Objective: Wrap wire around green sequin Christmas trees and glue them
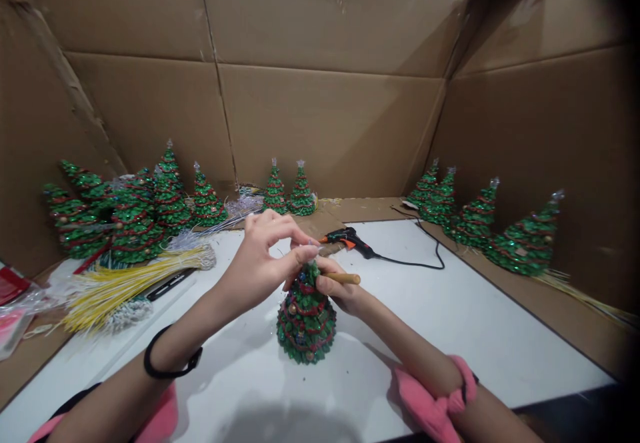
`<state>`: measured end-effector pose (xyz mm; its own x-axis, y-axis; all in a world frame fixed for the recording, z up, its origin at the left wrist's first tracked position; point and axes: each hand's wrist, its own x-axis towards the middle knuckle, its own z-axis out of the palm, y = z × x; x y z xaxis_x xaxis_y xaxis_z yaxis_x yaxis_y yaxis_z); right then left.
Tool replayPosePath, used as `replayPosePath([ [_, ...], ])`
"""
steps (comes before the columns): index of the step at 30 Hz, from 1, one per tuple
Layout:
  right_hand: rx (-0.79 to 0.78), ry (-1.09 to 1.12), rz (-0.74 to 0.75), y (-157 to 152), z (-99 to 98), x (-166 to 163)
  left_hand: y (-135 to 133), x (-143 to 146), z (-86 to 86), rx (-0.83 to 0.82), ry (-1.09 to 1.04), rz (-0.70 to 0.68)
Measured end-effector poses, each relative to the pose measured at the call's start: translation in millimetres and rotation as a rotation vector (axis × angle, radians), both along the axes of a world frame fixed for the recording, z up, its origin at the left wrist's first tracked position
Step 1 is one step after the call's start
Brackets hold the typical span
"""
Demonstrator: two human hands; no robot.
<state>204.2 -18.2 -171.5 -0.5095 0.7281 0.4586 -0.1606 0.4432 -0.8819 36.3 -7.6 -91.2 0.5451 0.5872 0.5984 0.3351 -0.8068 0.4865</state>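
Observation:
A small green sequinned Christmas tree (306,323) with red trim and beads stands on the white table (450,323) in front of me. My left hand (265,256) pinches something tiny and pale at the tree's tip, fingers closed. My right hand (337,286) is behind the treetop, closed on a thin wooden stick (345,278) that points right.
A black and orange glue gun (350,238) lies behind with its cord trailing right. Bundles of yellow and clear strands (130,283) lie at left. Several finished trees stand at left (130,210), back (289,193) and right (525,240). Cardboard walls (330,110) surround the table.

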Motion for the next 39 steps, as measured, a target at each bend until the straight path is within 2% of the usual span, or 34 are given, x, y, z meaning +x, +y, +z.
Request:
replayPosePath([
  [6,-0.069,0.009,-0.019,1.0,-5.7,-0.8,0.1,1.8,-1.8,0.035,0.01,0.015],
  [9,-0.076,0.041,-0.084,0.9,-1.9,-1.6,2.5,-0.2,-3.1,0.009,0.048,-0.014],
  [11,-0.085,0.152,-0.229,-0.6,6.9,-2.8,5.3,-0.7,-6.6,-0.043,0.039,-0.09],
  [12,-0.1,0.226,-0.347,-2.3,12.9,-4.0,6.8,-0.1,-9.3,-0.096,-0.01,-0.121],
  [15,-0.152,0.368,-0.733,-11.5,33.1,-12.0,10.5,5.9,-19.7,-0.356,-0.27,-0.128],
  [17,-0.148,0.36,-0.858,-19.5,44.0,-21.2,9.4,11.5,-25.5,-0.542,-0.397,-0.113],
  [19,-0.105,0.33,-0.885,-26.2,50.0,-32.3,4.6,16.4,-29.1,-0.678,-0.436,-0.157],
  [22,-0.035,0.272,-0.949,-30.1,50.0,-47.5,-5.7,21.7,-31.9,-0.76,-0.444,-0.229],
  [32,0.115,0.183,-1.13,-26.4,36.4,-69.5,-13.4,30.3,-40.2,-0.745,-0.614,-0.387],
  [39,0.115,0.124,-1.14,-25.8,31.6,-69.6,-15.0,31.7,-39.3,-0.717,-0.65,-0.368],
])
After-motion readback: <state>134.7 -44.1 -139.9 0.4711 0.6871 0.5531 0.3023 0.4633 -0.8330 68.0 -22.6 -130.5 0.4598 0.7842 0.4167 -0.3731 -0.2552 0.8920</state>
